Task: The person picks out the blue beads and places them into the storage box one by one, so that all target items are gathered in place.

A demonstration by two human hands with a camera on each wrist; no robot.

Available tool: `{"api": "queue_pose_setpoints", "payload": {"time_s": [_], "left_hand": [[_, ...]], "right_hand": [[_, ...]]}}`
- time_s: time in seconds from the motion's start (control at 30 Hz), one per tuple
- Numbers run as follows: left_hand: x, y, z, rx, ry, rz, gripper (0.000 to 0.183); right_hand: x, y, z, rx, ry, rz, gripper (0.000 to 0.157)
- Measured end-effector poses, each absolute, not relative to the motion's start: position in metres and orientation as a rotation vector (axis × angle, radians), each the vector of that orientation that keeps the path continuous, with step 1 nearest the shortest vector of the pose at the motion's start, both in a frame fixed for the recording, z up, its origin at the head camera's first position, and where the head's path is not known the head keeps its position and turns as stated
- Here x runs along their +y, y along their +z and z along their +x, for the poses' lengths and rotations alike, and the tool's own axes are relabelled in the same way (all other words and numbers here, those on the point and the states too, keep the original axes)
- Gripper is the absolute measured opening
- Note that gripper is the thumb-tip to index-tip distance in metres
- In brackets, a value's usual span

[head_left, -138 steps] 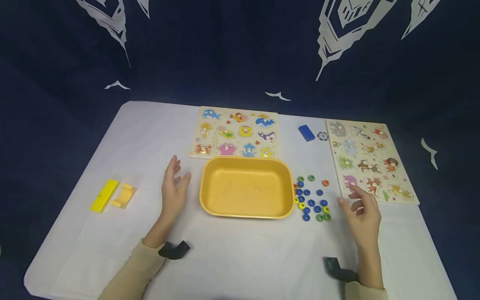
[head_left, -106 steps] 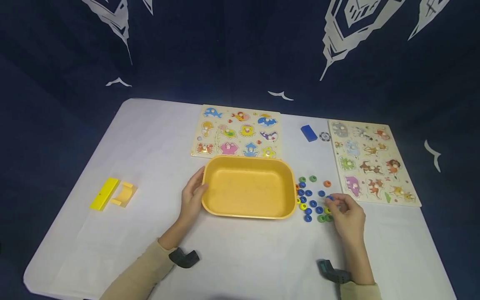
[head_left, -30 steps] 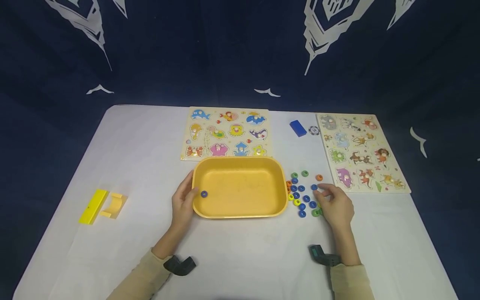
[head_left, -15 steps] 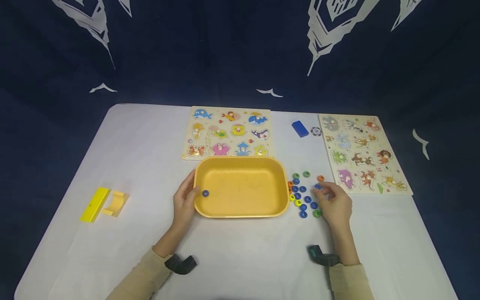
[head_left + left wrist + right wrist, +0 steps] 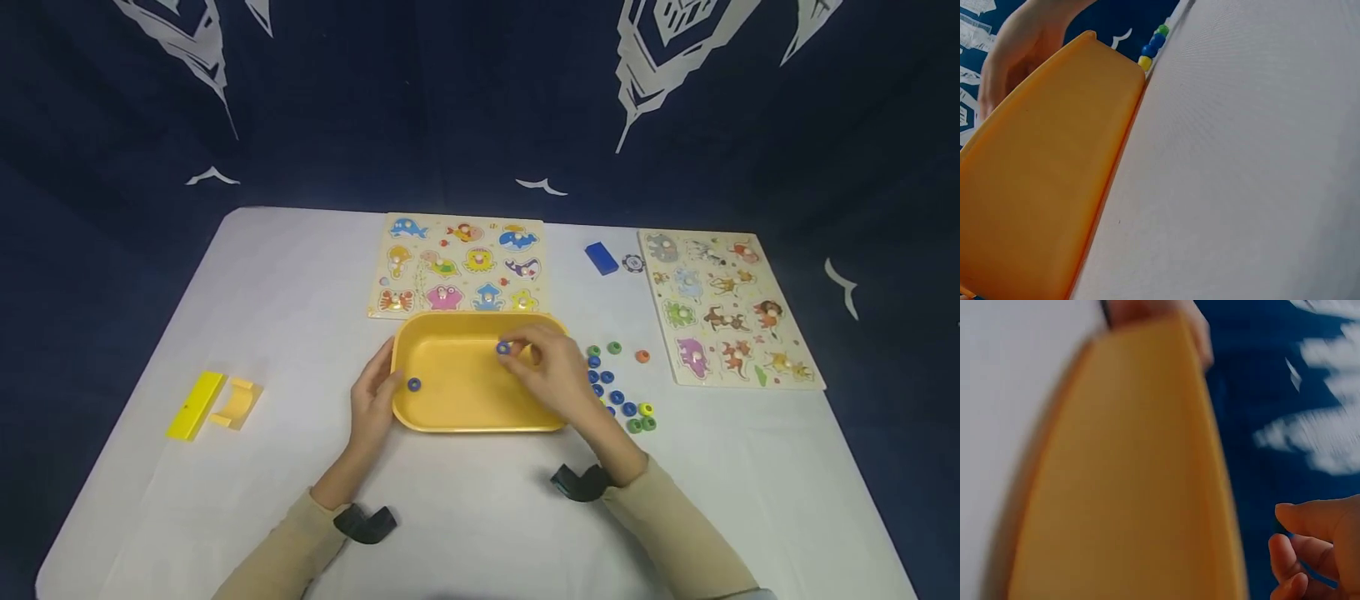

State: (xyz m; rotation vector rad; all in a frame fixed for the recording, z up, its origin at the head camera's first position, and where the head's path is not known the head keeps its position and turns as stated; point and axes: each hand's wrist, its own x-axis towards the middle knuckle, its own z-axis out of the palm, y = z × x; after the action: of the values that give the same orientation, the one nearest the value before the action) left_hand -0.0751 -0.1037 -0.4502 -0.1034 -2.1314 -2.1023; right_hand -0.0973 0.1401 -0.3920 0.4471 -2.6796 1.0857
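Observation:
My right hand (image 5: 553, 373) is over the yellow plastic tray (image 5: 465, 421), pinching a blue bead (image 5: 503, 348) between thumb and forefinger. At the tray's left end my left hand (image 5: 371, 404) grips the rim, its thumb at the edge and fingers along the outer side. Inside the tray, near that thumb, lies another blue bead (image 5: 414, 384). Several blue, green, yellow and orange beads are scattered right of the tray, among them a green bead (image 5: 615, 347); the right forearm hides some. In the right wrist view the tray wall (image 5: 1129, 469) stands beside the pinching fingertips (image 5: 1285, 512).
An animal puzzle board (image 5: 457, 267) lies behind the tray, another board (image 5: 731, 312) at right. Between them are a blue block (image 5: 602, 258) and a patterned round chip (image 5: 633, 263). A yellow block (image 5: 197, 406) and a curved pale-orange block (image 5: 237, 403) lie left.
My right hand has picked a blue bead from the scattered ones and carried it left over the tray. Earlier the left hand took the tray's rim, and one blue bead came into the tray.

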Motion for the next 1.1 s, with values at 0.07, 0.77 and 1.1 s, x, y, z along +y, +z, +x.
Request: {"api": "queue_pose_setpoints", "payload": {"time_s": [0.07,0.77,1.1], "left_hand": [[-0.105,-0.450,-0.075,-2.139,-2.105,-0.090,0.046],[-0.105,-0.449,-0.076,-2.130,-2.056,-0.120,0.045],[-0.104,-0.449,-0.075,-2.145,-2.077,-0.086,0.046]], "right_hand": [[0.118,-0.395,-0.103,-2.762,1.043,0.532,0.014],[0.050,-0.422,-0.112,-3.099,0.777,0.719,0.026],[0.132,-0.400,-0.083,-2.470,1.123,0.692,0.022]]}}
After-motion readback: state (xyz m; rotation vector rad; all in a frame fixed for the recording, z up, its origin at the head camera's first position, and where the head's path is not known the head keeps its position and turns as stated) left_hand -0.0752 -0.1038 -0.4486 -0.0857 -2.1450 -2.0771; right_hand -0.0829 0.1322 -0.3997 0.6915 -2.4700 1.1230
